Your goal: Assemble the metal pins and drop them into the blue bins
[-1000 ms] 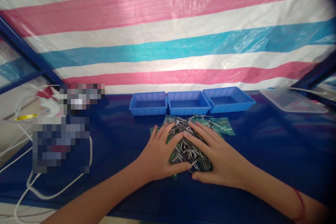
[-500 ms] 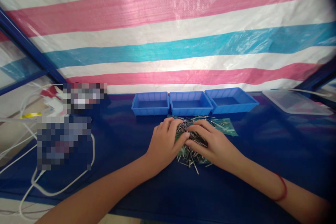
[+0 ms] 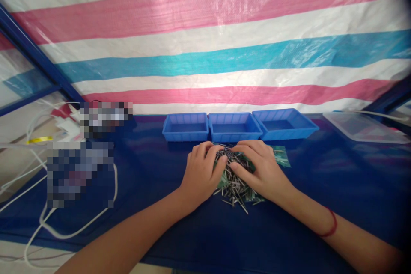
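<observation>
A heap of thin metal pieces (image 3: 236, 190), like nails or rivets, lies on the blue tabletop (image 3: 208, 239). My left hand (image 3: 199, 174) rests against the left side of the heap, its thumb and fingers apart and curved around the edge. From the right, my right hand (image 3: 269, 173) touches the same heap, fingers bent over its far side and thumb apart. Green-tinted plastic (image 3: 283, 156) shows beyond my right hand and partly under the pieces. The fingers cover some of the heap.
Behind the heap stand three blue trays: a left one (image 3: 186, 137), a middle one (image 3: 236, 136) and a right one (image 3: 290, 134). A clear plastic lid (image 3: 362, 128) lies at the back right. White cables (image 3: 115, 184) and blurred-out items (image 3: 80, 173) occupy the left. Striped sheeting (image 3: 205, 64) hangs behind.
My right hand has moved slightly right and my thumbs have drawn apart, so more of the metal pieces show between my hands. The view has shifted a little.
</observation>
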### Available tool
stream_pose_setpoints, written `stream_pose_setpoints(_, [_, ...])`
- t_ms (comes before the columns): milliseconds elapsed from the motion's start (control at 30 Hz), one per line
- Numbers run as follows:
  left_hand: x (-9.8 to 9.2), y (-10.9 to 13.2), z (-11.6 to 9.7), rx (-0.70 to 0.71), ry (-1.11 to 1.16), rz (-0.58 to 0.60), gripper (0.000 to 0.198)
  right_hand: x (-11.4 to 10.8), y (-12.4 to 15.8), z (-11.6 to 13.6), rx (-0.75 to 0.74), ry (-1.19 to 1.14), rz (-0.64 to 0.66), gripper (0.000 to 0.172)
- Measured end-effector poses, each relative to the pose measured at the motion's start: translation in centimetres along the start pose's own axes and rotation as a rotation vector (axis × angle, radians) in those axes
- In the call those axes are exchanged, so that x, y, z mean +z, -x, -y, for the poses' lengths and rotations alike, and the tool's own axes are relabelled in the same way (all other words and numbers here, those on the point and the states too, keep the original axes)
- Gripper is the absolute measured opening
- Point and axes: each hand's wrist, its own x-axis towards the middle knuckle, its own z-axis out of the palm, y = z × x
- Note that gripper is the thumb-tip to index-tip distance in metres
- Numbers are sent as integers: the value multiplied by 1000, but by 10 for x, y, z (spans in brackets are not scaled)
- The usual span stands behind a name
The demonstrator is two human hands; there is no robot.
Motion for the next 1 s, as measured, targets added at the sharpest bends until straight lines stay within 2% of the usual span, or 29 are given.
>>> stream_pose_setpoints(400, [-1, -6, 6, 71, -28, 6, 25, 3, 9, 5, 13, 136, 35, 34])
stream_pose_setpoints(733, [0, -8, 12, 50, -98, 20, 33, 2, 12, 16, -141, 110, -19, 33])
stream_pose_setpoints(1000, [-6, -13, 10, 23, 24, -32, 31, 11, 9, 24, -213, 63, -57, 43])
